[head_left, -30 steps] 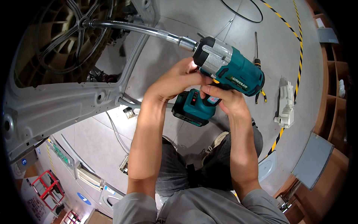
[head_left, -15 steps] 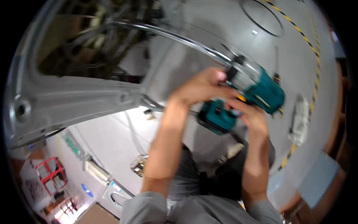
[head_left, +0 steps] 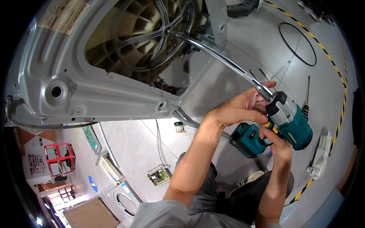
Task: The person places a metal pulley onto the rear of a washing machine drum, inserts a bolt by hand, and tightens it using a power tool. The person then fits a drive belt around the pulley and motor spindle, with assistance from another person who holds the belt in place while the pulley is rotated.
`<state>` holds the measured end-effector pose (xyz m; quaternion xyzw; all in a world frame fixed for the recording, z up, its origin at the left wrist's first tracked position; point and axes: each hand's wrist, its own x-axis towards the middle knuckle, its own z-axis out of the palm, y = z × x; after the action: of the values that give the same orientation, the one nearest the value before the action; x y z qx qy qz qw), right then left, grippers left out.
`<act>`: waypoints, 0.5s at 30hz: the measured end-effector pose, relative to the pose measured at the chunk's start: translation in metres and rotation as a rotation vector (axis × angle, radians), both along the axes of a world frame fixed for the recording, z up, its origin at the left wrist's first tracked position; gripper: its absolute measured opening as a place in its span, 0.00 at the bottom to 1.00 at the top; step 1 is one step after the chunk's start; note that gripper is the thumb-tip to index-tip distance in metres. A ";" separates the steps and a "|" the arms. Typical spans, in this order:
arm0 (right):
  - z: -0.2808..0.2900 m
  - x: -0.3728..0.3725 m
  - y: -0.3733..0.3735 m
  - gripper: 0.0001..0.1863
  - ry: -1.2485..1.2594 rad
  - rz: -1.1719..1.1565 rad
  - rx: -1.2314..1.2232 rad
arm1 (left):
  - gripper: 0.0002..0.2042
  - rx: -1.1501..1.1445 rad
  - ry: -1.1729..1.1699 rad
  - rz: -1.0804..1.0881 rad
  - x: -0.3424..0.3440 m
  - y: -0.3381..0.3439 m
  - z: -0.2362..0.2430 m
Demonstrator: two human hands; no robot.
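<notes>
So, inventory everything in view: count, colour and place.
Metal panel: one, grey, upper left
Spoked wheel: one, grey, inside the panel's opening
Ribbed drum: one, beige, behind the wheel
Power driver: one, teal with black and silver, right of centre
Long bar: one, silver, from wheel hub to driver
Screwdriver: one, dark, floor, right
Floor ring: one, black, upper right
Housing: one, white, floor, right
Striped tape: count unclear, yellow-black, right
Circuit box: one, pale, floor, lower middle
Floor sign: one, blue, lower left
Metal frames: two, red, far left
Box: one, brown, lower left
Sleeves: two, grey, bottom
Left grip: one, bare, beside driver's front
Right grip: one, bare, at driver's handle
</notes>
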<state>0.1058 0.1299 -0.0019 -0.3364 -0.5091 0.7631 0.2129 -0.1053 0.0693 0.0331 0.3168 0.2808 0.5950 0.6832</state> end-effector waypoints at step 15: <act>0.004 -0.001 -0.012 0.08 -0.089 0.009 0.380 | 0.54 0.037 -0.051 0.093 -0.002 -0.007 0.010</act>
<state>0.1047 0.1175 0.0017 -0.3211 -0.6544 0.6386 0.2464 -0.1072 0.0624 0.0429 0.3008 0.2665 0.6391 0.6558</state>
